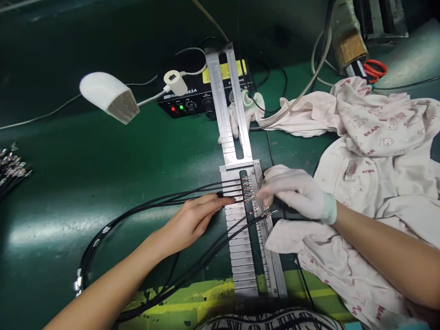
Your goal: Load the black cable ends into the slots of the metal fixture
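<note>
Black cables (192,195) under left-hand fingers (220,201).

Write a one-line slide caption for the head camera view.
Bare left hand presses black cables onto a slotted metal fixture while the gloved right hand touches their ends.

Bare left hand (192,219) flat, fingers extended, gloved right hand (297,192) palm down, fingers curled, forearms converging
</note>
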A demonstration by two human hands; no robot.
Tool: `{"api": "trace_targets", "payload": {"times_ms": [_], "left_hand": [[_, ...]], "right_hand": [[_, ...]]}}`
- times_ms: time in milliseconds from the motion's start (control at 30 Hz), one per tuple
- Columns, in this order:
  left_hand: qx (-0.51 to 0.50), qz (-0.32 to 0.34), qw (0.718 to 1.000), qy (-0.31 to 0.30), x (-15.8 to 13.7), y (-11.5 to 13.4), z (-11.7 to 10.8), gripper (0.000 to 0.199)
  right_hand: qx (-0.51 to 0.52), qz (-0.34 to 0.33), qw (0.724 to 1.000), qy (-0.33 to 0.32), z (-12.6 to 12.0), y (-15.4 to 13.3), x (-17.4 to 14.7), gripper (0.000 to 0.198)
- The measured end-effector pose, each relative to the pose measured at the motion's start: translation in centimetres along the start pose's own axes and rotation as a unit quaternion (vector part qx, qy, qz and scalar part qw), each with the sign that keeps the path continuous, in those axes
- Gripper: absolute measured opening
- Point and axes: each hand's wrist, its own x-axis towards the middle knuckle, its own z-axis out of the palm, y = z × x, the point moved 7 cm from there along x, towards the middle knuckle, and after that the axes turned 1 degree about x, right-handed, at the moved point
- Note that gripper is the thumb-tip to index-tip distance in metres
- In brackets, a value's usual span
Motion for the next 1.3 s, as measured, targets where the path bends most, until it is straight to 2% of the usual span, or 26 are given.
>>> {"api": "trace_targets", "payload": {"times_ms": [67,133,267,433,600,767,900,1000,1100,1200,1300], "left_hand": [[-0.003,-0.006,1.0,-0.004,0.2,0.0,-0.2,0.037],[-0.015,-0.013,1.0,-0.012,0.5,0.1,-0.4,0.036],[-0.037,-0.011,0.999,-0.031,1.2,0.3,-0.8,0.032],[0.004,0.0,1.0,-0.006,0.9,0.3,-0.9,0.033],[0.089,0.051,0.995,0.012,0.1,1.5,-0.5,0.04],[0.073,0.075,0.994,0.038,-0.1,2.1,-0.5,0.039],[0.085,0.081,0.992,0.042,-0.2,2.2,-0.4,0.039],[0.075,0.067,0.994,0.046,-0.1,2.0,-0.4,0.037],[0.025,0.036,0.998,0.05,0.1,1.4,-0.3,0.034],[0.013,0.037,0.998,0.051,0.1,1.3,-0.3,0.034],[0.017,0.038,0.998,0.048,0.1,1.5,-0.4,0.035]], "right_hand": [[-0.016,0.037,0.998,0.041,-0.8,0.8,-0.2,0.028],[-0.025,0.069,0.996,0.054,-1.1,1.4,-0.3,0.028],[-0.042,0.081,0.995,0.05,-1.0,1.7,-0.3,0.03],[-0.055,0.096,0.993,0.052,-0.9,1.9,-0.4,0.031],[-0.065,0.072,0.994,0.05,-0.8,1.8,-0.4,0.033],[-0.111,0.002,0.993,0.034,-0.3,1.0,-0.2,0.034],[-0.147,-0.029,0.989,0.008,0.6,0.4,-0.2,0.03],[-0.118,-0.051,0.991,-0.031,1.4,-0.2,-0.1,0.031],[-0.032,-0.044,0.996,-0.071,1.6,-0.4,0.0,0.033],[0.025,-0.007,1.0,-0.008,0.1,0.2,0.2,0.031],[0.03,0.055,0.996,0.069,-1.5,1.3,0.1,0.028]]}}
